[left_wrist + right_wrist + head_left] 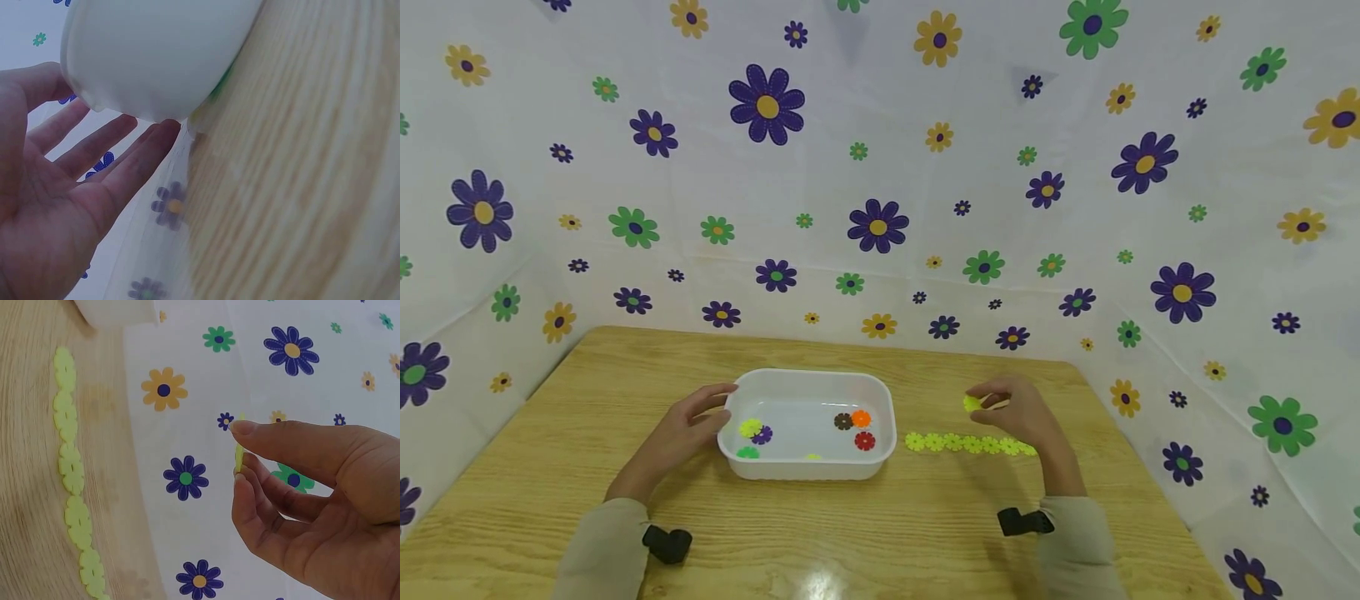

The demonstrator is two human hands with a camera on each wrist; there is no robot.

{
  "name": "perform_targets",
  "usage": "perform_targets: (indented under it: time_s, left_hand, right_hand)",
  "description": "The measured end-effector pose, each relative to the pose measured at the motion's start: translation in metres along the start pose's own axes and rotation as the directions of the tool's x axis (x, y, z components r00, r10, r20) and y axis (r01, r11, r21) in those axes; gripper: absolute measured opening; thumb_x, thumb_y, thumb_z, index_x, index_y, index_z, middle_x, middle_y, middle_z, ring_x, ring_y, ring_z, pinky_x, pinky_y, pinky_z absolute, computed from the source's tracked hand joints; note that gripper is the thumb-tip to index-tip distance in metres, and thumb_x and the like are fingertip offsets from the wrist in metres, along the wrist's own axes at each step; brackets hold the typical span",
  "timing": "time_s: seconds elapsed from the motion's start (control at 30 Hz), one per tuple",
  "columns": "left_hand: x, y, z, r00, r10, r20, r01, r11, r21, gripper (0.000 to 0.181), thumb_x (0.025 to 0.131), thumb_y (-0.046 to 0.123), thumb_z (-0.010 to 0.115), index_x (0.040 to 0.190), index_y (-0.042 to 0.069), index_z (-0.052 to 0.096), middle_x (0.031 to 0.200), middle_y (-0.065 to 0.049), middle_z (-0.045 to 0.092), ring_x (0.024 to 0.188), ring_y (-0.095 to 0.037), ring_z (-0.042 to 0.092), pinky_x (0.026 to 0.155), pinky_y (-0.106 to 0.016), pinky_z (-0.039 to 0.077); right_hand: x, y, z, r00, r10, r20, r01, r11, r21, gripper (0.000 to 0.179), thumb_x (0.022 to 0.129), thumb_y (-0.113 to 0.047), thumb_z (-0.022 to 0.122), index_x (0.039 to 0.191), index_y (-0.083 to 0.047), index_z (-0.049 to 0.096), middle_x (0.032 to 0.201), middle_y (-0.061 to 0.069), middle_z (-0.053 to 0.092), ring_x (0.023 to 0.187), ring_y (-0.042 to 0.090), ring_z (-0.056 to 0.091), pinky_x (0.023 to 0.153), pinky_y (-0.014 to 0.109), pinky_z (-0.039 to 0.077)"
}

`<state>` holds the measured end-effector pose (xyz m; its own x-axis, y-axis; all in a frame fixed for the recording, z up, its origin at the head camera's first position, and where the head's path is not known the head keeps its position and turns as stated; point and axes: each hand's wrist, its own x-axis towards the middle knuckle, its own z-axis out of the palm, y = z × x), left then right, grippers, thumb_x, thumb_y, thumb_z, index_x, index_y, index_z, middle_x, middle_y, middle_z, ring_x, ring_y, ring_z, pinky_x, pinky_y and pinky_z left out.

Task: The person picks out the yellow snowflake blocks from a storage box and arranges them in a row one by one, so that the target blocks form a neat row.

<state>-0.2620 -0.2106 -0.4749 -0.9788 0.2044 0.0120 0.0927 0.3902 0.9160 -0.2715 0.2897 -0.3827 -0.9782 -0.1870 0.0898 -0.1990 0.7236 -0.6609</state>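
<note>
A white plastic tub point(808, 469) stands on the wooden table with several flower-shaped discs inside. My left hand point(688, 425) rests against the tub's left end, its fingers fairly straight along the outer wall point(150, 56). To the right of the tub, a row of yellow flower-shaped discs point(952, 442) lies joined edge to edge. Above that row my right hand point(1018, 408) pinches one more yellow disc point(972, 403) between thumb and fingers. The right wrist view has this disc point(239, 453) edge-on, apart from the row.
In the tub, a yellow disc point(750, 427), a purple disc point(763, 435) and a green disc point(748, 452) lie left; brown point(843, 422), orange point(861, 418) and red point(865, 441) discs lie right. A white flower-printed cloth point(880, 167) hangs behind and beside the table point(760, 533).
</note>
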Motion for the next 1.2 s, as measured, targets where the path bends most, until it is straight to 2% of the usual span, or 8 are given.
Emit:
perform_targets:
  time_s: [0.23,0.5,0.73,0.9,1.03,1.2]
  left_hand:
    - [0.000,0.000,0.001,1.000,0.000,0.001,0.000,1.000,-0.001,0.056,0.108,0.035,0.054,0.159,0.017,0.038,0.166,-0.024,0.032,0.146,-0.054,0.041,0.112,-0.061,0.048]
    - [0.001,-0.001,0.000,1.000,-0.011,-0.001,0.011,1.000,-0.007,0.055,0.108,0.035,0.053,0.158,0.018,0.038,0.167,-0.022,0.032,0.147,-0.053,0.040,0.112,-0.060,0.048]
    - [0.001,-0.002,0.001,1.000,0.003,0.001,-0.003,1.000,0.011,0.055,0.109,0.033,0.052,0.159,0.016,0.038,0.166,-0.024,0.032,0.146,-0.054,0.040,0.113,-0.062,0.047]
    - [0.001,-0.002,0.001,1.000,0.003,-0.001,-0.003,1.000,0.004,0.054,0.109,0.033,0.052,0.158,0.017,0.038,0.165,-0.025,0.033,0.146,-0.054,0.040,0.112,-0.061,0.048]
    - [0.001,-0.002,0.001,1.000,0.002,0.000,-0.002,1.000,-0.001,0.054,0.109,0.032,0.052,0.158,0.017,0.038,0.165,-0.025,0.033,0.146,-0.055,0.040,0.112,-0.061,0.048]
    - [0.000,-0.002,0.001,1.000,0.004,0.000,-0.004,1.000,-0.005,0.054,0.109,0.032,0.052,0.159,0.017,0.038,0.166,-0.025,0.033,0.146,-0.055,0.040,0.112,-0.061,0.048]
  right_hand:
    - [-0.003,0.015,-0.009,0.999,0.054,-0.005,-0.054,0.999,-0.006,0.032,0.089,-0.012,0.080,0.120,-0.003,0.075,0.125,0.020,0.071,0.105,0.029,0.069,0.082,0.034,0.062]
    - [-0.009,0.030,-0.022,0.995,0.094,-0.012,-0.094,0.995,-0.014,0.034,0.090,-0.011,0.078,0.121,0.000,0.074,0.127,0.024,0.069,0.106,0.033,0.069,0.084,0.039,0.063]
    - [-0.016,0.044,-0.033,0.990,0.138,-0.023,-0.139,0.990,-0.026,0.037,0.089,-0.011,0.079,0.122,0.003,0.072,0.126,0.026,0.070,0.103,0.032,0.069,0.078,0.031,0.060]
    - [-0.021,0.052,-0.042,0.990,0.141,-0.023,-0.142,0.989,-0.030,0.038,0.090,-0.010,0.078,0.123,0.007,0.071,0.125,0.029,0.069,0.099,0.031,0.070,0.078,0.034,0.062]
    - [-0.022,0.060,-0.045,0.984,0.178,-0.031,-0.179,0.983,-0.040,0.036,0.091,-0.010,0.077,0.122,0.006,0.071,0.126,0.029,0.069,0.097,0.028,0.070,0.079,0.036,0.063]
    - [-0.025,0.068,-0.049,0.978,0.206,-0.046,-0.208,0.976,-0.057,0.036,0.090,-0.009,0.077,0.122,0.006,0.071,0.127,0.030,0.068,0.098,0.029,0.070,0.081,0.040,0.063]
